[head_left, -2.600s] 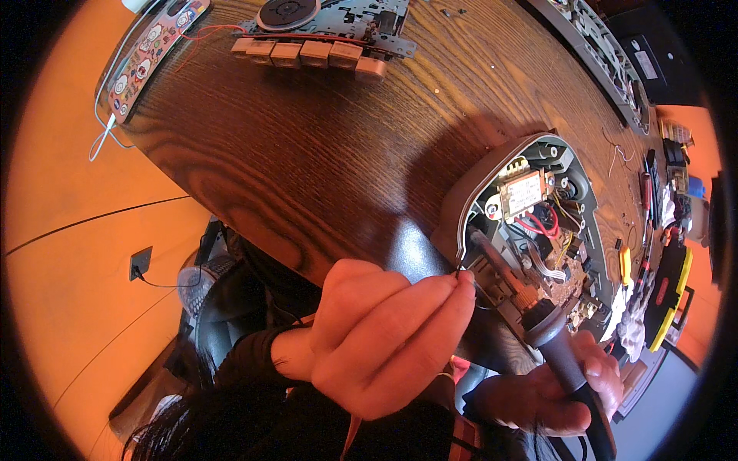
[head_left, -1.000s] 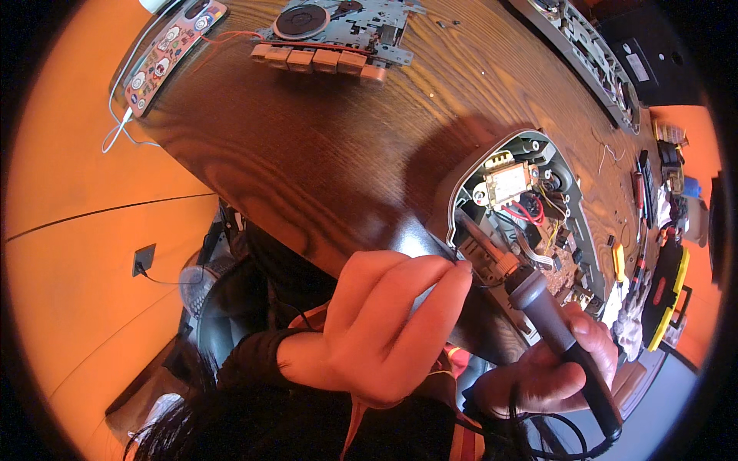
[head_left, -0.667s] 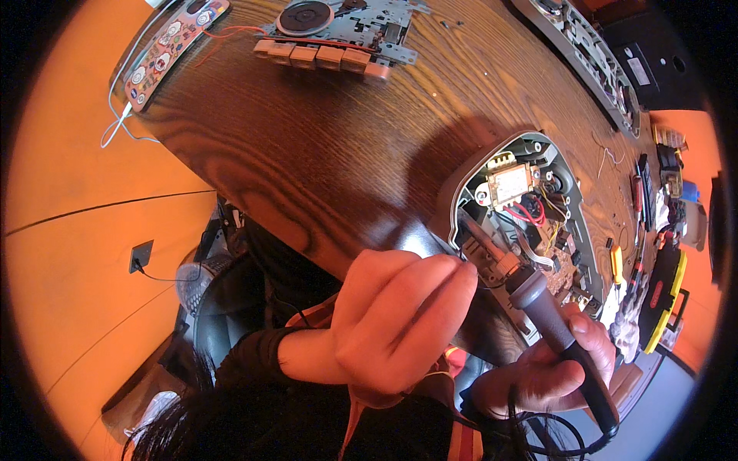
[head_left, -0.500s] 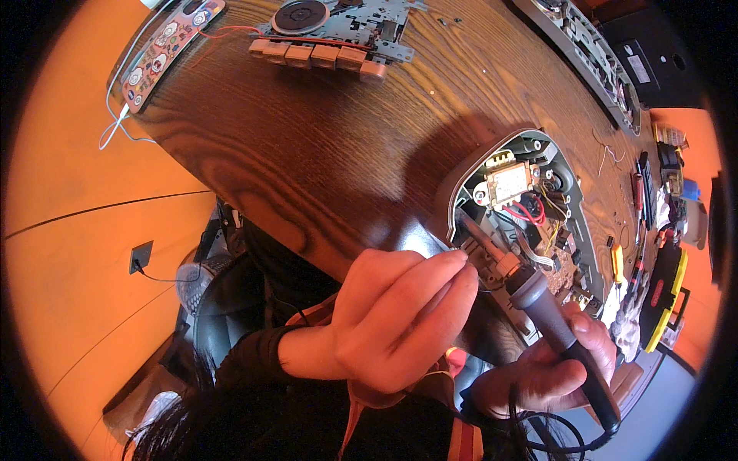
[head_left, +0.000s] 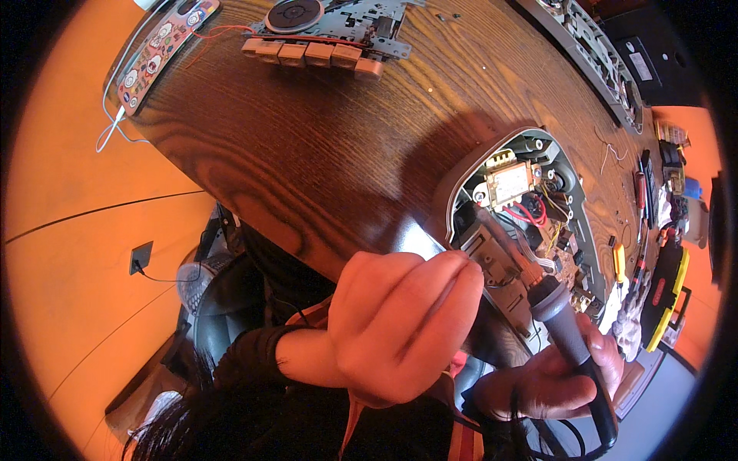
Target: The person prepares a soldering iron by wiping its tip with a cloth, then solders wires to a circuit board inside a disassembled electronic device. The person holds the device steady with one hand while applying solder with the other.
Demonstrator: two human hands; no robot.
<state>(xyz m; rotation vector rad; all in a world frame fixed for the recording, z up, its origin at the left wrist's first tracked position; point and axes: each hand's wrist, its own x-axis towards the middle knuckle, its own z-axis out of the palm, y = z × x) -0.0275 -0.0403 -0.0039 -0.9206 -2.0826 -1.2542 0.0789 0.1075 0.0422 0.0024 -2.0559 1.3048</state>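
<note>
My right hand (head_left: 550, 384) is wrapped round the dark handle of a soldering iron (head_left: 563, 323), its cable trailing off below. The iron's metal shaft reaches up and left over an opened grey device housing (head_left: 451, 201). In the housing sit a transformer (head_left: 511, 183), red wires (head_left: 530, 213) and a brown circuit board (head_left: 570, 269). My left hand (head_left: 403, 323) is closed in a pinch beside the housing's near left edge. What its fingertips hold, if anything, cannot be made out. The iron's tip is hard to make out against the dark interior.
A mechanism with orange keys (head_left: 307, 54) lies at the far left of the wooden table, near a phone in a patterned case (head_left: 160, 54). Another opened chassis (head_left: 584, 54) stands far right. A yellow-handled tool (head_left: 619, 261) and a black-and-yellow case (head_left: 667, 296) lie along the right side.
The soldering iron and my right hand have shifted slightly right and down. My left hand has moved slightly right, still pinched. The housing stays in nearly the same place.
</note>
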